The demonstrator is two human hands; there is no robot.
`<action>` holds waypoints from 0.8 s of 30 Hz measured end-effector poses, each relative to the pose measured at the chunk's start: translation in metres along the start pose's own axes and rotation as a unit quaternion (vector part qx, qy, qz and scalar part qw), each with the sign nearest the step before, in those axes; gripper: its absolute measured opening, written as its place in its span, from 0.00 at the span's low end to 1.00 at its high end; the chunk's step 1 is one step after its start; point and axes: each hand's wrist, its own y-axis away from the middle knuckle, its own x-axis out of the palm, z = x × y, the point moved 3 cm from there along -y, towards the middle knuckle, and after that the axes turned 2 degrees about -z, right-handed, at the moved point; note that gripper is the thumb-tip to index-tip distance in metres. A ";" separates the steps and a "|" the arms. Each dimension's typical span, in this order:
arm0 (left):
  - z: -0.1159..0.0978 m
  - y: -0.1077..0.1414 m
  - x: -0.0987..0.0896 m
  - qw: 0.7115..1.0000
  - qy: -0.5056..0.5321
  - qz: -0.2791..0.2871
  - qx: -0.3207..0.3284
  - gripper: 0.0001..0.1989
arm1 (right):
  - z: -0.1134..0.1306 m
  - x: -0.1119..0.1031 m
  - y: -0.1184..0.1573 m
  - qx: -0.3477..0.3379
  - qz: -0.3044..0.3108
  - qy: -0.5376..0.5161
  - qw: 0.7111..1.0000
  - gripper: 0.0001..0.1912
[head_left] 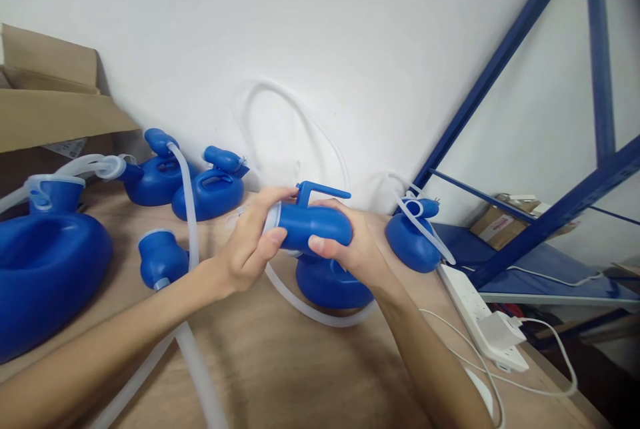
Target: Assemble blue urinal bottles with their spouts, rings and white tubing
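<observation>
Both hands hold a blue urinal cup level above the table, its pale rim to the left and a long clip handle on top. My left hand is closed around the rim end, thumb at the front. Around the rounded right end curls my right hand, with its thumb pressed on the front. Behind and below the cup stands a blue urinal bottle, partly hidden by it and my right hand. A translucent hose curves in front of that bottle.
Several more blue urinal bottles stand at left, with a loose urinal cup and hoses near my left forearm. Another bottle is at right. A white power strip with cables lies by the blue shelf frame. Cardboard boxes sit far left.
</observation>
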 end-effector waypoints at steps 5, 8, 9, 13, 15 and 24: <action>0.002 -0.017 -0.009 0.987 0.003 0.051 -0.152 0.33 | 0.002 -0.001 0.001 0.027 -0.008 0.047 0.999 0.35; -0.003 -0.031 -0.023 0.977 -0.034 0.037 -0.206 0.31 | 0.009 0.004 0.002 0.030 -0.008 0.232 0.972 0.36; -0.002 -0.034 -0.028 0.975 -0.045 0.026 -0.218 0.30 | 0.011 0.004 0.001 0.039 -0.021 0.293 0.955 0.37; 0.009 -0.036 -0.039 0.964 -0.003 0.031 -0.265 0.28 | 0.005 -0.010 -0.017 0.091 -0.101 0.307 0.942 0.45; 0.012 -0.034 -0.040 0.965 0.027 0.049 -0.258 0.30 | -0.002 -0.011 -0.030 0.056 -0.070 0.191 0.978 0.45; -0.009 -0.036 -0.036 0.982 -0.063 0.077 -0.160 0.22 | -0.011 0.026 -0.037 -0.151 0.012 0.137 0.979 0.14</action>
